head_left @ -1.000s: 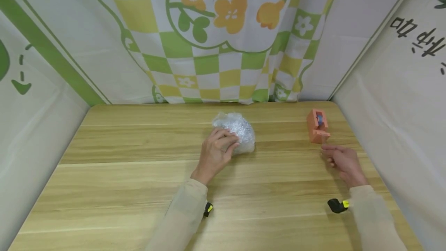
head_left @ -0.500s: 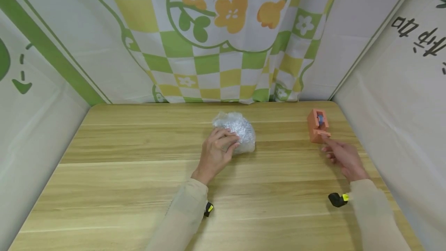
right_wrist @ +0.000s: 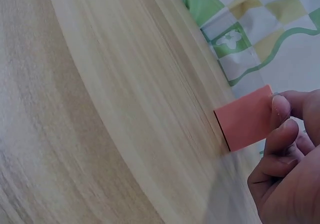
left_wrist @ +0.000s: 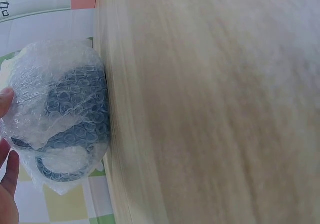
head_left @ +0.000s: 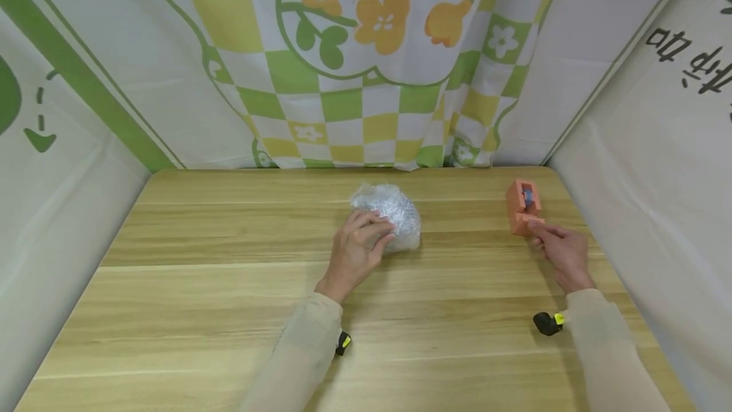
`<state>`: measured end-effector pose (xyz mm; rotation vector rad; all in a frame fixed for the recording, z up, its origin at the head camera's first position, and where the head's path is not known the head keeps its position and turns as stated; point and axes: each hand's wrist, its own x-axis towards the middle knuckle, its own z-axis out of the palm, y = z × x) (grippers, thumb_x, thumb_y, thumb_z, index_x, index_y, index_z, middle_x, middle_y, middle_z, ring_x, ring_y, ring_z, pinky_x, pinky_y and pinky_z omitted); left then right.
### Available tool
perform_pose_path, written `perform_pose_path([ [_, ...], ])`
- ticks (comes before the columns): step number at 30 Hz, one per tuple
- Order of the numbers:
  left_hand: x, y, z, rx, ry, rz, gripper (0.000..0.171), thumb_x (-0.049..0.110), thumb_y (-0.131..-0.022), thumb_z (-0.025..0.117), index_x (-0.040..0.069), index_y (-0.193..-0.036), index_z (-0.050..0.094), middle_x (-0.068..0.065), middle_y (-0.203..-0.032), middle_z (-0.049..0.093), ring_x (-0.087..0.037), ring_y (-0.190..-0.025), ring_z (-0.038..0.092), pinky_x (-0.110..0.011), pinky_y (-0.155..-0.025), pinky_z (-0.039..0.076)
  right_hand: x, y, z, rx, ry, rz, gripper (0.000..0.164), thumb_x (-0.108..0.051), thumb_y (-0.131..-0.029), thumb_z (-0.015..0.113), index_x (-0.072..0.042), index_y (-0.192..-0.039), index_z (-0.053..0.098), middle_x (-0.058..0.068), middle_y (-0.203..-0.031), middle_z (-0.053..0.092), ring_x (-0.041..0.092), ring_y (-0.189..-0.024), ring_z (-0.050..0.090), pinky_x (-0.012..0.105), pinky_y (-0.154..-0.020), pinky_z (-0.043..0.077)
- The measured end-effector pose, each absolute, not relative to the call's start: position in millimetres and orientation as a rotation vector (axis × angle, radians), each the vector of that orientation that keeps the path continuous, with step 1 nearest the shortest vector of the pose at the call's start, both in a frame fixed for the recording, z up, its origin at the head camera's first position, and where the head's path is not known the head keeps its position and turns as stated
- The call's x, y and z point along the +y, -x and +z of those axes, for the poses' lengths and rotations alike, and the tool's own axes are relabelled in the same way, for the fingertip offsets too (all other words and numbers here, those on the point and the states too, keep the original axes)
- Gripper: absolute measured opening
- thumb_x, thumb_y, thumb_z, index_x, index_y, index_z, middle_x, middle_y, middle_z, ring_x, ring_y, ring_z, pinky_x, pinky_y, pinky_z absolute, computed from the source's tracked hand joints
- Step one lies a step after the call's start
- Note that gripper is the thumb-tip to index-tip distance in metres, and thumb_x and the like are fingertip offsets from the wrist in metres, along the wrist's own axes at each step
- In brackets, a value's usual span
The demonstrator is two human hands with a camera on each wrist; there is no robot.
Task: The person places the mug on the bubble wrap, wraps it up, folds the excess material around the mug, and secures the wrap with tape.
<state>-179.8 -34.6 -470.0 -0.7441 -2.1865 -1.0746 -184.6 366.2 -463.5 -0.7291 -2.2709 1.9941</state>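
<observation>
A bubble-wrapped bundle (head_left: 400, 218) lies toward the back of the table; through the wrap in the left wrist view, a dark cup shape with a looped handle (left_wrist: 62, 176) shows. My left hand (head_left: 357, 247) holds its near left side, thumb and fingers bent against the plastic. At the far right stands an orange tape dispenser (head_left: 520, 208) with a blue-cored roll. My right hand (head_left: 563, 253) is at its front cutting edge, thumb and forefinger pinched together there. The tape end between those fingertips is barely visible. In the right wrist view the dispenser's orange front (right_wrist: 245, 119) sits beside the fingers.
The wooden table (head_left: 229, 323) ends at a checked, flowered curtain (head_left: 366, 107) at the back. White cloth walls stand close on both sides, the right one (head_left: 657, 177) near the dispenser. A black-and-yellow wrist device (head_left: 548, 323) sits beside the right sleeve.
My right hand has moved from just in front of the dispenser, where a short clear strip stretched to its fingers, up to the cutting edge. The left hand and bundle stay put.
</observation>
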Motion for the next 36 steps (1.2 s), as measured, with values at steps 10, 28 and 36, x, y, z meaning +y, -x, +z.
perform_pose_path([
  [10, -35, 180, -472, -2.175, 0.743, -1.075, 0.014, 0.010, -0.083, 0.085, 0.005, -0.096, 0.080, -0.008, -0.101, 0.075, -0.028, -0.106, 0.065, -0.040, -0.096, 0.054, 360, 189, -465, -2.329, 0.820, 1.794, 0.018, -0.034, -0.091, 0.077, -0.017, -0.084, 0.078, -0.010, -0.070, 0.070, 0.003, -0.066, 0.060, 0.019, -0.055, 0.047],
  [28, -37, 182, -470, -2.206, 0.744, -1.069, 0.014, 0.009, -0.085, 0.083, 0.006, -0.097, 0.080, -0.007, -0.102, 0.074, -0.026, -0.108, 0.065, -0.036, -0.097, 0.053, 357, 194, -448, -2.757, 0.661, 1.185, 0.052, -0.043, -0.095, 0.067, 0.005, -0.114, 0.073, 0.007, -0.086, 0.074, 0.014, -0.071, 0.062, 0.028, -0.054, 0.051],
  [36, -36, 180, -471, -2.198, 0.746, -1.067, 0.014, 0.009, -0.083, 0.084, 0.006, -0.096, 0.080, -0.007, -0.102, 0.075, -0.026, -0.107, 0.065, -0.036, -0.097, 0.053, 359, 191, -451, -2.845, 0.528, 0.962, 0.039, -0.033, -0.092, 0.071, 0.005, -0.092, 0.078, 0.004, -0.067, 0.071, 0.014, -0.054, 0.053, 0.031, -0.045, 0.041],
])
